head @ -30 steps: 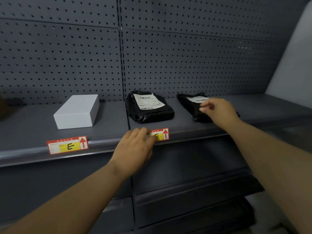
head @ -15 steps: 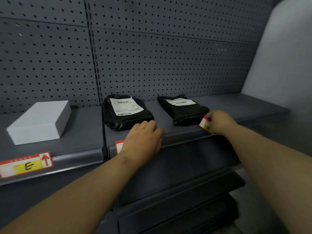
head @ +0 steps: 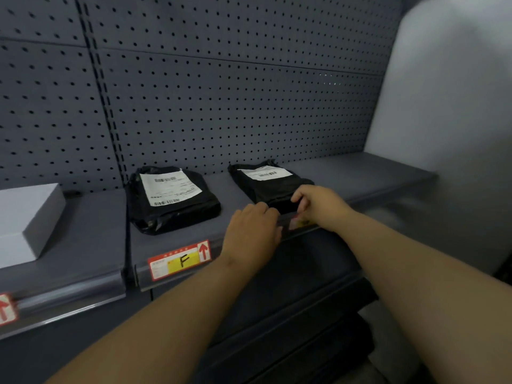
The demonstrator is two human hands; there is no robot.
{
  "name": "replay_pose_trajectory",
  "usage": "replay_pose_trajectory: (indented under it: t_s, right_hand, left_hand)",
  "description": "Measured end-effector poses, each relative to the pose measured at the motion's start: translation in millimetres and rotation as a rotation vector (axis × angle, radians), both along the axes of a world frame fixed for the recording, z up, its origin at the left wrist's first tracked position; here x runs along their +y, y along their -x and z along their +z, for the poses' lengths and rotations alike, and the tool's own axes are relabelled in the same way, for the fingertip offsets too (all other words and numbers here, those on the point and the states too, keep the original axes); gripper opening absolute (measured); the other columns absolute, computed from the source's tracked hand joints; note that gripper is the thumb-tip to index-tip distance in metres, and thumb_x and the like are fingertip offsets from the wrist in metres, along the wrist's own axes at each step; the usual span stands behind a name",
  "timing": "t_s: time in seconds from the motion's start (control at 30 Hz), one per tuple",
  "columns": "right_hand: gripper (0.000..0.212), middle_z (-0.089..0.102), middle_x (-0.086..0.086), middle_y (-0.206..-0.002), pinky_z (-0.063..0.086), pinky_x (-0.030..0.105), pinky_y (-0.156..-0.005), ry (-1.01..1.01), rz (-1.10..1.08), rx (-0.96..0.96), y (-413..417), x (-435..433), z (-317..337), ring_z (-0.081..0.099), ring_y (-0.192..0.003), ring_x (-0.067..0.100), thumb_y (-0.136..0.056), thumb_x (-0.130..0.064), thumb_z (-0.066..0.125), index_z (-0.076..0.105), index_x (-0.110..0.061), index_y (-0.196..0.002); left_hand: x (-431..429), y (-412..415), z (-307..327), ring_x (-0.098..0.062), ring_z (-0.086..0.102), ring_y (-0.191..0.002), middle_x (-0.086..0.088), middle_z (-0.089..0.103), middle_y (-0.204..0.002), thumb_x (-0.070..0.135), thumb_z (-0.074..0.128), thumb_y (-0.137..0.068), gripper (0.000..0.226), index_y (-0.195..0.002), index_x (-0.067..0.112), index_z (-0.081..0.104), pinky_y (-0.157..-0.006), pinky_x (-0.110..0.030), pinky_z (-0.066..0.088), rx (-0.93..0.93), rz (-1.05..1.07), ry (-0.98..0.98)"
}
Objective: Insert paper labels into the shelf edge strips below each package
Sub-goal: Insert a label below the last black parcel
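Label (head: pixel 299 223) going into strip (head: pixel 142 273) below rt black bag (head: pixel 266 184). R hand (head: pixel 321 207) fingers curled, pinching it; L hand (head: pixel 250 231) fingers flat on strip. Next: tuck edges under lip.

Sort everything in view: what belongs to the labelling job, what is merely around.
Job: left hand, right hand, label between the hands, shelf edge strip, F label, left black package, right black package, white box.
Merely around: pegboard back panel, lower shelves, pale wall.
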State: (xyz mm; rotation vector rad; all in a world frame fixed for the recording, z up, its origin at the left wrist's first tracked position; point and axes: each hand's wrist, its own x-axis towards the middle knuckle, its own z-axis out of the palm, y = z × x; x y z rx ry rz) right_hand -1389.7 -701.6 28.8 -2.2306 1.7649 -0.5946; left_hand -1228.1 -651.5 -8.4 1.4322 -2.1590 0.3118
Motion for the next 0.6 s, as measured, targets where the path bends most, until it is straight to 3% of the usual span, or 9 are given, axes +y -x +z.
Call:
replay_pose_trajectory:
  t_s: [0.1, 0.23, 0.4, 0.5, 0.6]
  right_hand:
    - [0.033, 0.057, -0.003, -0.081, 0.050, 0.028, -0.080, -0.028, 0.018, -0.059, 0.7, -2.2, -1.5, 0.057, -0.082, 0.016, -0.078, 0.001, 0.067, 0.058, -0.014, -0.106]
    - [0.025, 0.056, 0.006, -0.093, 0.051, 0.041, -0.092, -0.041, -0.030, -0.107, 7.8, -2.5, -1.6, 0.055, -0.089, 0.021, -0.081, 0.008, 0.057, 0.061, -0.006, -0.102]
    - [0.018, 0.063, 0.011, -0.107, 0.047, 0.034, -0.088, 0.018, -0.259, -0.096, 22.0, -1.4, -9.3, 0.058, -0.099, 0.027, -0.084, 0.001, 0.055, 0.060, -0.013, -0.094]
    - [0.019, 0.066, 0.012, -0.110, 0.046, 0.033, -0.089, -0.007, -0.342, -0.038, 24.2, -1.1, -10.1, 0.059, -0.100, 0.028, -0.087, -0.003, 0.052, 0.066, -0.011, -0.097]
    - [0.024, 0.068, 0.012, -0.111, 0.049, 0.037, -0.094, -0.040, -0.342, 0.009, 24.1, 1.9, -8.5, 0.061, -0.101, 0.029, -0.088, -0.003, 0.051, 0.071, -0.011, -0.098]
  left_hand:
    - [-7.6, 14.0, -2.3, -0.023, 0.051, -0.094, -0.005, 0.058, -0.104, 0.031, 0.051, -0.090, 0.021, -0.106, 0.017, 0.056, -0.072, -0.031, 0.031, 0.041, 0.003, -0.011]
    - [-17.2, 23.8, -6.5, -0.024, 0.052, -0.096, -0.007, 0.058, -0.106, 0.029, 0.052, -0.090, 0.022, -0.107, 0.016, 0.055, -0.077, -0.034, 0.037, 0.043, 0.017, -0.019]
    - [-22.2, 28.0, -8.9, -0.025, 0.050, -0.097, -0.007, 0.056, -0.108, 0.027, 0.056, -0.088, 0.025, -0.109, 0.016, 0.054, -0.078, -0.035, 0.038, 0.004, 0.030, -0.003]
    - [-23.2, 24.7, -9.4, -0.025, 0.047, -0.101, -0.007, 0.053, -0.114, 0.026, 0.057, -0.086, 0.033, -0.117, 0.016, 0.052, -0.082, -0.035, 0.037, -0.110, -0.020, 0.055]
    - [-24.2, 18.2, -11.2, -0.027, 0.045, -0.115, -0.008, 0.050, -0.129, 0.026, 0.055, -0.086, 0.043, -0.127, 0.013, 0.048, -0.098, -0.040, 0.034, -0.320, -0.121, 0.130]
